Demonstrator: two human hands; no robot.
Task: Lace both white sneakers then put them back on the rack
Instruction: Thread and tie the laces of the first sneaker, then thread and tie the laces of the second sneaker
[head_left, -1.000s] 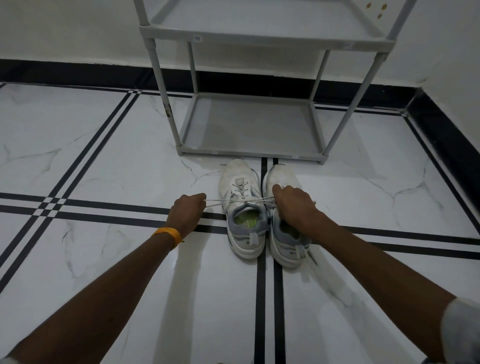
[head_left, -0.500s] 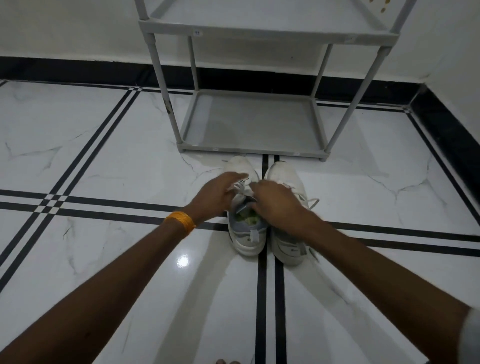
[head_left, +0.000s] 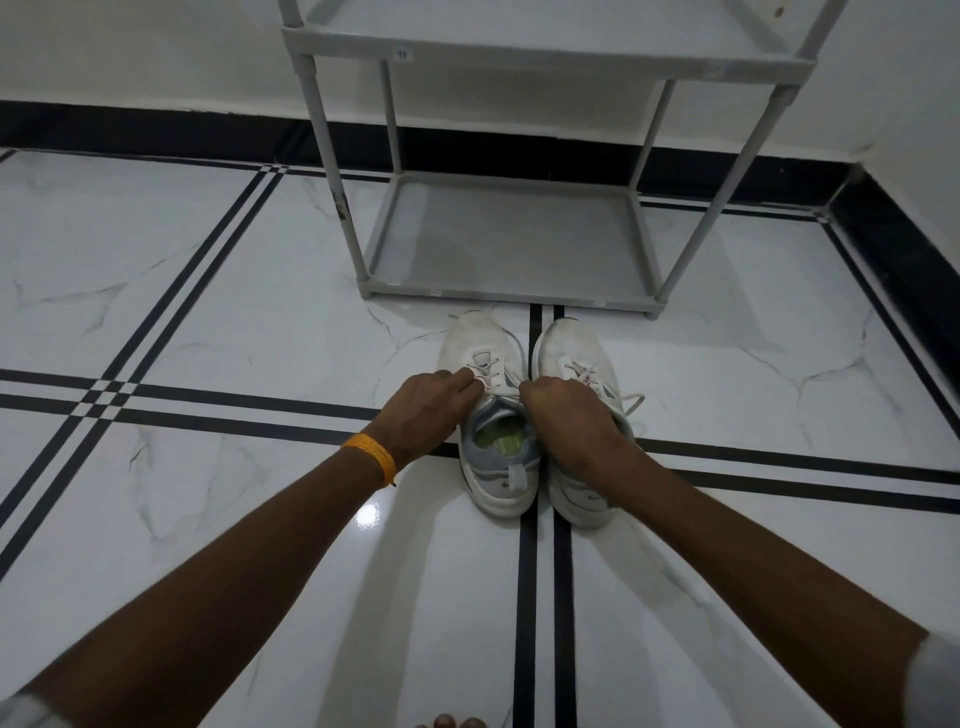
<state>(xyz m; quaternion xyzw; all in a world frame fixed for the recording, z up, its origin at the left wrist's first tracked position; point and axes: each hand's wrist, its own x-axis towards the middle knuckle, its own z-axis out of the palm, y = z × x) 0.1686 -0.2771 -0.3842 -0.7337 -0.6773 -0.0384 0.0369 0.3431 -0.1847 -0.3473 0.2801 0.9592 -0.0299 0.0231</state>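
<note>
White marble-look floor w/ black inlay lines, black skirting along white wall; poss. toes at bottom edge.

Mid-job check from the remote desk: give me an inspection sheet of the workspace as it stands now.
Surface: white marble floor with black stripes, glossy.
Job's things: two white sneakers side by side; left sneaker partly laced, right sneaker with a lace end trailing to its right. Grey rack just beyond the toes, lower shelf bare.
Clutter: nothing seen.
Grippers: left hand and right hand both at the left sneaker's laces, fingers curled; the exact grip is hidden.
Cables: nothing seen.
Surroundings: white wall, black skirting; orange wristband on the left wrist.
</note>
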